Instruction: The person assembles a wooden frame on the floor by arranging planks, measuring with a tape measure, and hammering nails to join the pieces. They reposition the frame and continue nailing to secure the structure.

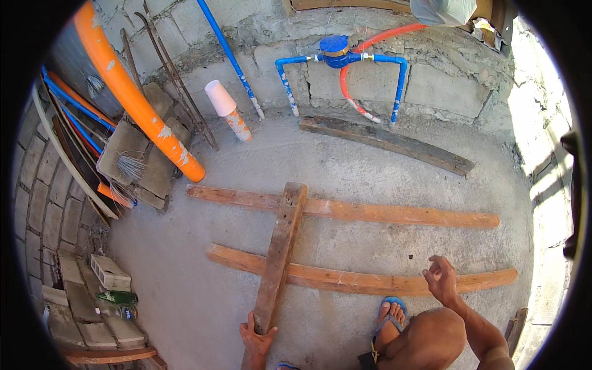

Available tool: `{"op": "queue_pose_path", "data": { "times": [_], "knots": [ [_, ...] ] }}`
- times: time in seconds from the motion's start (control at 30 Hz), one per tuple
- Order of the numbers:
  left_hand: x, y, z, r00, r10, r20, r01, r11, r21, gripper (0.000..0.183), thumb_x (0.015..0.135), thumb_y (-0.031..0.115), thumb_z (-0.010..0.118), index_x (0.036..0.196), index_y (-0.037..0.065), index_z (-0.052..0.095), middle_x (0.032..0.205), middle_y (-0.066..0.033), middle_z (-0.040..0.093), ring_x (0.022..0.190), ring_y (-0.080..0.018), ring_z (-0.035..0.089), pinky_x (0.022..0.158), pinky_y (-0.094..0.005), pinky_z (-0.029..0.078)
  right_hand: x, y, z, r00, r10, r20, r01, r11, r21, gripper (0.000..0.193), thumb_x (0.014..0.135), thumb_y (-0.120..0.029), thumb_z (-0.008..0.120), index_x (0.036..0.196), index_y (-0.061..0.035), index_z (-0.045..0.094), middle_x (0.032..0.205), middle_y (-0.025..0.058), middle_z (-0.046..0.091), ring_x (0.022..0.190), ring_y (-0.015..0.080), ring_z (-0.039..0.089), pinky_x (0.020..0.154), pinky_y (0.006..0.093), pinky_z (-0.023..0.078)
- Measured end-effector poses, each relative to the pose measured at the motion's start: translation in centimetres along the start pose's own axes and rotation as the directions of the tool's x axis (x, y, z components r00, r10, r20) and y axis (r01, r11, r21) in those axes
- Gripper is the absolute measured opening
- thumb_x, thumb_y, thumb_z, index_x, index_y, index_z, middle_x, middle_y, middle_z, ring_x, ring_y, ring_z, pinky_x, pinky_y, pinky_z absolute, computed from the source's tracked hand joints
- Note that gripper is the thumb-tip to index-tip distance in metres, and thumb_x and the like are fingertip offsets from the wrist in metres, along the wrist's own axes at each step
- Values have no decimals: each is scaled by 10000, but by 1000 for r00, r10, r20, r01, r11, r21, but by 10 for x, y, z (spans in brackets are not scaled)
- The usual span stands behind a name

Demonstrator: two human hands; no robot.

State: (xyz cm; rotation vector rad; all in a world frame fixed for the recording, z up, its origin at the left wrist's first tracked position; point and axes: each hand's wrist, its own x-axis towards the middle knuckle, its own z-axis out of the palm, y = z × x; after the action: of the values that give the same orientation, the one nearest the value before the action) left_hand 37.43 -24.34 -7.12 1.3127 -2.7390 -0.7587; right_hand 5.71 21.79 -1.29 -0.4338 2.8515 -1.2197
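My left hand (256, 338) is wrapped round the near end of a short wooden plank (280, 253). This plank lies across two long reddish-brown wooden beams, the far beam (394, 213) and the near beam (351, 280). Above the right part of the near beam is my right hand (441, 282), its fingers loosely curled and apart from the thumb, with nothing visible between them. A small dark bit (411, 256) shows against the concrete just left of that hand, between the beams; its kind is too small to tell.
A dark timber (388, 145) lies by the back wall, below a blue water meter (335, 52) with blue pipes. An orange pipe (142, 98) leans at left near concrete blocks (154, 166). A green bottle (117, 297) lies lower left. My sandalled foot (390, 314) is beside the near beam.
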Motion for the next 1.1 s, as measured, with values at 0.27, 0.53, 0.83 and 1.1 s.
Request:
{"op": "queue_pose_path", "data": {
  "times": [0.27,0.53,0.83,1.1],
  "knots": [
    [18,57,-14,979,192,70,-203,949,240,1193,627,329,930,1571,91,242,1344,-237,489,1216,-420,510,993,-523,444,-373,18,-20,607,682,408,-643,723,-252,444,848,-300,709,1209,-50,647,1080,244,667,1100,452,614,937,505,505],
    [34,-13,-8,965,14,262,58,962,-266,817,831,219,788,1430,-33,293,1307,-269,508,1104,-333,561,960,-457,487,-380,-12,46,719,689,-86,-662,642,-386,585,905,-382,662,1359,-61,482,1115,180,553,1048,369,598,842,488,511],
    [-7,-13,-39,933,360,-15,-355,926,128,882,738,312,845,1456,66,395,1258,-251,602,1055,-410,649,871,-483,543,-235,-10,46,763,647,14,-620,738,-267,570,916,-344,662,1363,-38,486,1074,156,569,987,318,591,803,451,507],
    [-15,24,-78,885,-41,464,62,998,-29,1124,711,284,862,1600,86,204,1353,-317,558,1204,-448,609,997,-450,524,-170,-21,62,783,572,243,-570,817,-87,557,926,-309,663,1367,-18,489,1037,134,583,933,274,586,768,417,503]
  ]
}}
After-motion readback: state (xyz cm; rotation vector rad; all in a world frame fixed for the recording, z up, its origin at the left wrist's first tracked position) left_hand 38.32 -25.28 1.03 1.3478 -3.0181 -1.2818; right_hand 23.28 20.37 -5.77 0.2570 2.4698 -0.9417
